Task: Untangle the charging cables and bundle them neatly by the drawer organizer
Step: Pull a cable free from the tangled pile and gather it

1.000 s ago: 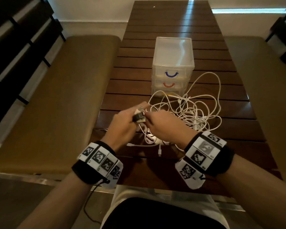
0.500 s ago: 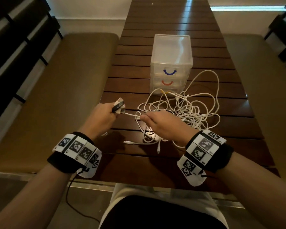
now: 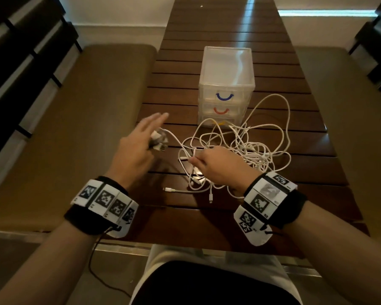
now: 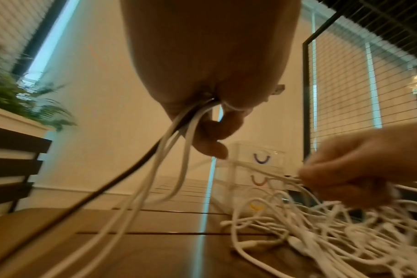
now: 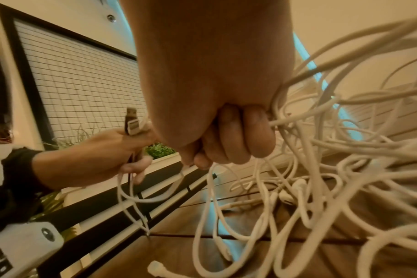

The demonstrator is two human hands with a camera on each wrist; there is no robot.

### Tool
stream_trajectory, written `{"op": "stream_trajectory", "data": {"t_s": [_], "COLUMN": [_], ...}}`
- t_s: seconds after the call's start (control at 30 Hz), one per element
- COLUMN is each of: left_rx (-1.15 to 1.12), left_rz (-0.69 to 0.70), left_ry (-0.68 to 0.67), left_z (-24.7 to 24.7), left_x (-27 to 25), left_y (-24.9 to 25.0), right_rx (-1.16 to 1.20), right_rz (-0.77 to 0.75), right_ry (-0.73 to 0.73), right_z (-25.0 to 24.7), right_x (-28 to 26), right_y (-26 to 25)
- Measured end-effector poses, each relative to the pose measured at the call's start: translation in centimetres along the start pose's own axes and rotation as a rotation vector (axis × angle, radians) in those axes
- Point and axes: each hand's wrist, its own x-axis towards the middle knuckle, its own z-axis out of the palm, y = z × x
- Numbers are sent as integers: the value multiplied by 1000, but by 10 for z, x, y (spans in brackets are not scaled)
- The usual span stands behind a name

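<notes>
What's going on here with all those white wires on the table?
A person is sorting out a tangle of white charging cables on a slatted wooden table. Their left hand holds a few plug ends pulled out to the side, while the right hand pinches strands at the edge of the heap. Most of the cables are in a knotted pile in front of a small clear drawer organizer, and nothing is bundled yet.
</notes>
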Motion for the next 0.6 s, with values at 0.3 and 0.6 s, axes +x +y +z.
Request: {"op": "stream_trajectory", "data": {"t_s": [0.3,0.6], "left_rx": [-41,-243], "left_rz": [-13,-196], "left_ry": [-236,106], "left_z": [31,-2], "left_x": [-6,-3], "left_y": [15,-9], "right_rx": [47,35], "right_rz": [-59,-61], "right_ry": [60,69], "right_z": [2,-18], "right_x": [-1,-5], "right_y": [0,14]}}
